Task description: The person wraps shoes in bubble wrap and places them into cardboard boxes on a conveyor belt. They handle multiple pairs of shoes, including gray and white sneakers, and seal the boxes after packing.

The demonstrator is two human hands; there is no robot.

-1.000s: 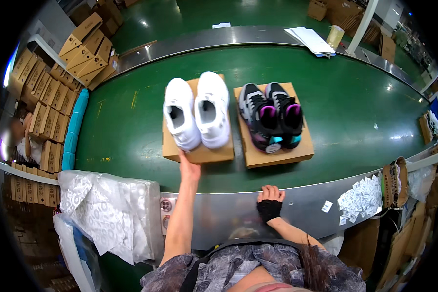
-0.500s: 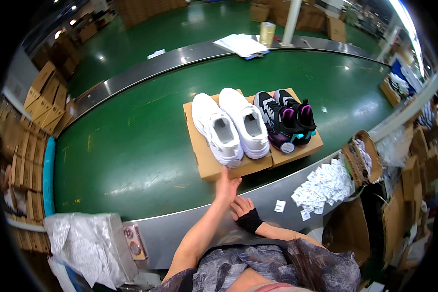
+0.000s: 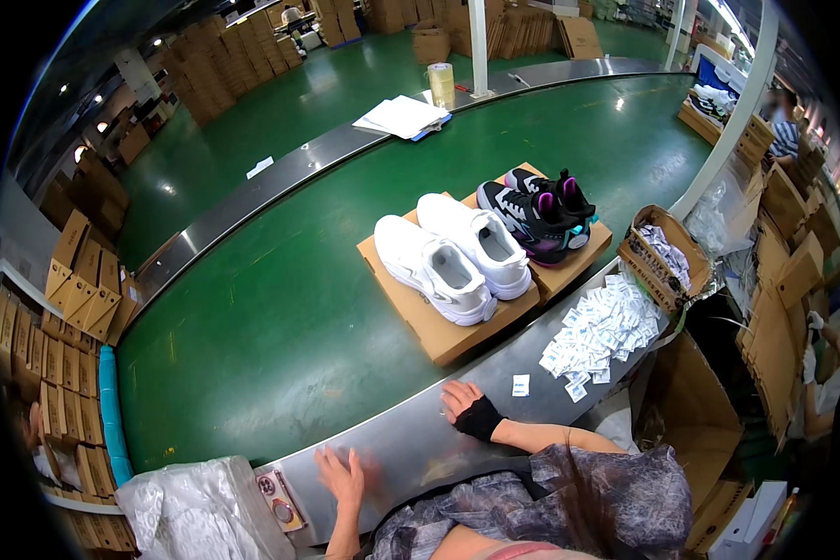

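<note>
My left hand (image 3: 343,476) is slightly blurred over the metal rim (image 3: 397,434), fingers spread and nothing in them. Wearing a black fingerless glove or wrist wrap, my right hand (image 3: 467,408) lies on the rim close to the belt edge, fingers stretched out and bare of any object. Beyond it, a pair of white sneakers (image 3: 436,271) stands on a brown shoe box (image 3: 453,347). Beside them, black sneakers (image 3: 537,219) with purple and teal parts rest on another brown box (image 3: 569,271). Neither hand touches the shoes.
A heap of small white packets (image 3: 607,327) and an open carton (image 3: 667,257) lie to the right; one packet (image 3: 521,385) sits apart. Left are clear plastic wrapping (image 3: 201,513) and a pinkish phone (image 3: 280,501). Papers (image 3: 401,117) and a tape roll (image 3: 441,84) stand along the far rim.
My left hand has drawn back from the white sneakers' box to the rim at the left. The right hand stays on the rim. The view has turned toward the right.
</note>
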